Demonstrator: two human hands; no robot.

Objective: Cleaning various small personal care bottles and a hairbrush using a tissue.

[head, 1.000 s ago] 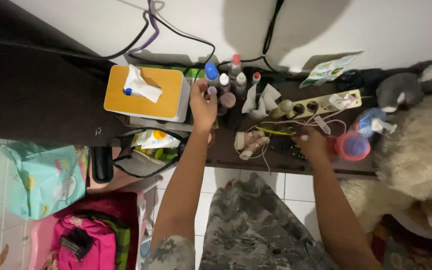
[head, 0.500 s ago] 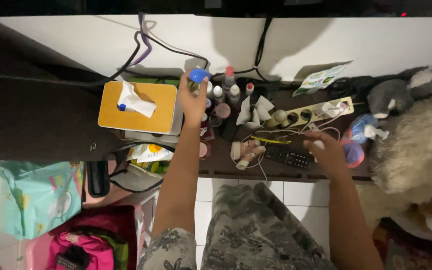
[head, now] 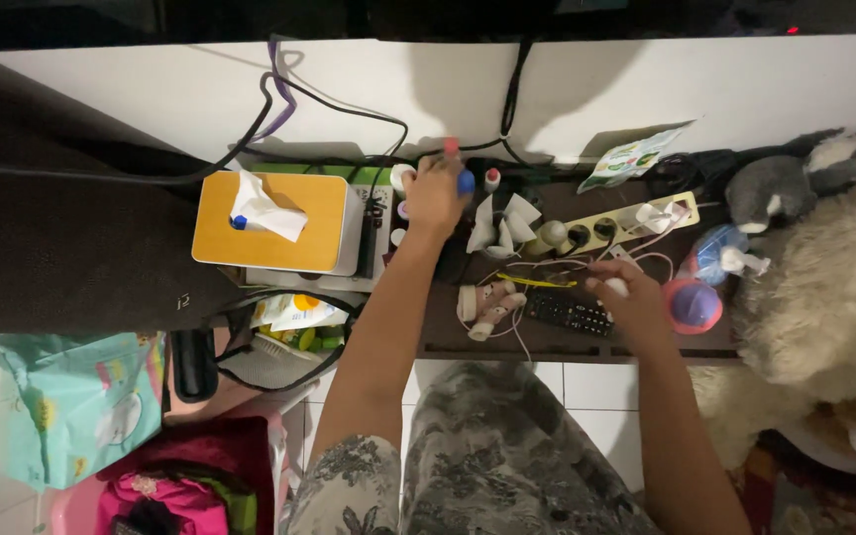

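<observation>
Blue-capped bottle gripped at the back of a crowded shelf

Blue-capped bottle sits in the left hand, at the back of the dark shelf near the white wall, among a cluster of small bottles; only its blue cap shows past the knuckles. The fingers of that hand are curled tight around it. A red-topped bottle pokes up just behind the hand, and a small white bottle with a red cap stands just to its right.

The right hand rests nearer the shelf's front edge, fingers closed around a small white object whose kind cannot be told. It lies just beside a black remote control and close to a pink round lid.

Left of the bottles stands a tissue box with an orange top, a tissue sticking out of it. A pale power strip lies at a slant behind the right hand, with crumpled tissues between it and the bottles. A grey plush toy sits at the far right
</observation>
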